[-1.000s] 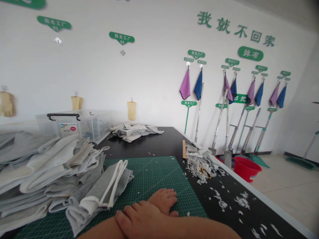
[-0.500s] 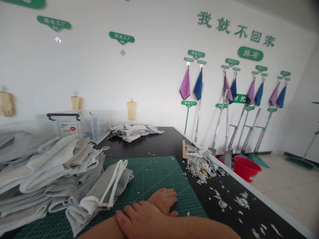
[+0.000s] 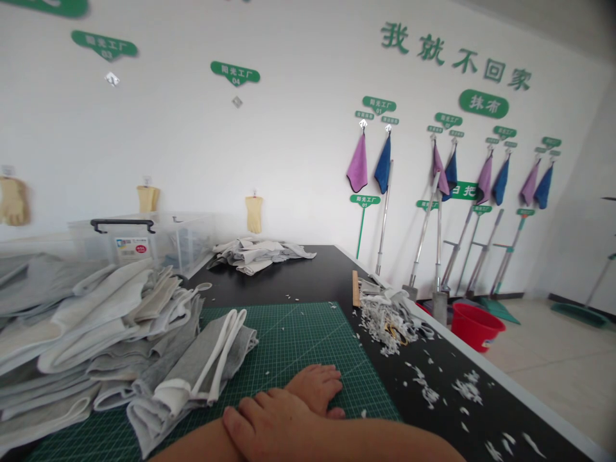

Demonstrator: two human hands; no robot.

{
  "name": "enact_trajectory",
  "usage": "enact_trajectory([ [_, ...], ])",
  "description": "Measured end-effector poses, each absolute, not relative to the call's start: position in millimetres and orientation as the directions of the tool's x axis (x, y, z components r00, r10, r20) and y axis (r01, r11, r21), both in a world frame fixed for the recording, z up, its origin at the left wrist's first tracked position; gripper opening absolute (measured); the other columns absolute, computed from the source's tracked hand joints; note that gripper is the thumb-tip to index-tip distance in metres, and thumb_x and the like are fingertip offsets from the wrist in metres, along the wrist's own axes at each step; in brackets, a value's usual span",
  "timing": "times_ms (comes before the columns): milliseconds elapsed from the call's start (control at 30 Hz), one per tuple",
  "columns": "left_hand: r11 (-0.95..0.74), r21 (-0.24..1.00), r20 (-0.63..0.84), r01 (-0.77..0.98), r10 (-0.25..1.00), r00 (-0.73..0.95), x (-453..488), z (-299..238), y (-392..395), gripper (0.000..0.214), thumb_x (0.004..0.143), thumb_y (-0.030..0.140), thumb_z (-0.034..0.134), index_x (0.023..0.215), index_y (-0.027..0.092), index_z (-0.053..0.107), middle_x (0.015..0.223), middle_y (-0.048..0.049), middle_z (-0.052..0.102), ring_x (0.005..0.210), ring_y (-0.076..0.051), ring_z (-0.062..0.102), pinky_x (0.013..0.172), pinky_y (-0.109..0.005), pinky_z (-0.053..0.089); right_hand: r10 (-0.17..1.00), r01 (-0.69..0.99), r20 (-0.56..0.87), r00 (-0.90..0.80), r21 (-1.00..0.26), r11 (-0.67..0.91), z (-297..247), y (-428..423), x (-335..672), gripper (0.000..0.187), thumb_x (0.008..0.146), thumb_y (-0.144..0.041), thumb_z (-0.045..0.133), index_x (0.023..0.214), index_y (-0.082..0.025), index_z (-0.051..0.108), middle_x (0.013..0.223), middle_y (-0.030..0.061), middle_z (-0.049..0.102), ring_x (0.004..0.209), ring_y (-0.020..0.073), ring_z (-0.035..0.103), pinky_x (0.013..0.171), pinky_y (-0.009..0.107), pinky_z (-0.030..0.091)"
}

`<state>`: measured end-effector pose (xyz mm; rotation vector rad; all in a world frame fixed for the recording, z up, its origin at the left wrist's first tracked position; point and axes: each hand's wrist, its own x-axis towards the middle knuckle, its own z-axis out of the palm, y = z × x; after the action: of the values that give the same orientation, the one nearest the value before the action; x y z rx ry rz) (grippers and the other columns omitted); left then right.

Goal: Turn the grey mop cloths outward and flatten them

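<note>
My arms are crossed low in the middle of the view. My left hand [image 3: 315,389] lies palm down on the green cutting mat [image 3: 293,327], its fingers stretched to the right and nothing held. Across my left wrist rests my right hand [image 3: 272,420], fingers laid over it and pointing left, no object seen in it. Left of my hands, a folded grey cloth piece with white edging [image 3: 205,366] lies partly on the mat. Beside it is a large heap of similar grey and white pieces [image 3: 96,321].
A clear plastic box [image 3: 187,247] stands behind the heap. Another cloth pile [image 3: 260,255] lies at the table's far end. To the right are a wooden strip [image 3: 355,289], white scraps [image 3: 385,321] and the table's pale edge [image 3: 505,388]. A red bucket [image 3: 476,327] stands on the floor.
</note>
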<state>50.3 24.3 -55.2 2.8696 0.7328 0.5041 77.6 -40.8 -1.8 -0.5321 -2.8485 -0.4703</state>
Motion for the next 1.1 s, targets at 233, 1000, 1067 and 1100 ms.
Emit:
enact_trajectory([
  [233, -0.872, 0.201, 0.291, 0.447, 0.489, 0.822, 51.2, -54.5, 24.9, 0.048, 0.081, 0.052, 0.058, 0.116, 0.019, 0.057, 0.13, -0.0077, 0.054, 0.124, -0.026, 0.045, 0.103, -0.043, 0.035, 0.317, 0.38, 0.253, -0.914, 0.265, 0.886, -4.8, -38.0, 76.9, 0.045, 0.089, -0.041, 0.044, 0.121, -0.012, 0.036, 0.09, 0.006, 0.059, 0.071, 0.0218, 0.057, 0.059, 0.035, 0.046],
  [1000, -0.876, 0.196, 0.29, 0.44, 0.48, 0.828, 50.2, -54.2, 24.9, 0.049, 0.083, 0.053, 0.054, 0.118, 0.019, 0.056, 0.131, -0.0075, 0.053, 0.124, -0.026, 0.044, 0.103, -0.042, 0.034, 0.314, 0.383, 0.263, -0.912, 0.276, 0.881, -2.9, -39.8, 77.2, 0.044, 0.089, -0.038, 0.043, 0.123, -0.012, 0.036, 0.092, 0.0058, 0.059, 0.071, 0.0223, 0.057, 0.058, 0.037, 0.046],
  [1067, -0.876, 0.204, 0.282, 0.438, 0.481, 0.83, 49.9, -53.6, 24.8, 0.049, 0.083, 0.052, 0.056, 0.118, 0.019, 0.056, 0.131, -0.0074, 0.053, 0.124, -0.025, 0.044, 0.103, -0.043, 0.034, 0.315, 0.382, 0.259, -0.913, 0.274, 0.883, -3.8, -39.2, 76.7, 0.045, 0.089, -0.038, 0.044, 0.124, -0.011, 0.035, 0.093, 0.0058, 0.059, 0.071, 0.0224, 0.057, 0.058, 0.037, 0.046],
  [1100, -0.875, 0.206, 0.28, 0.439, 0.482, 0.83, 49.9, -53.5, 24.8, 0.048, 0.082, 0.051, 0.057, 0.118, 0.019, 0.056, 0.131, -0.0075, 0.053, 0.124, -0.025, 0.044, 0.103, -0.043, 0.035, 0.316, 0.382, 0.257, -0.913, 0.273, 0.883, -4.2, -38.9, 76.5, 0.045, 0.089, -0.038, 0.044, 0.124, -0.011, 0.035, 0.092, 0.0057, 0.059, 0.071, 0.0224, 0.057, 0.058, 0.037, 0.046],
])
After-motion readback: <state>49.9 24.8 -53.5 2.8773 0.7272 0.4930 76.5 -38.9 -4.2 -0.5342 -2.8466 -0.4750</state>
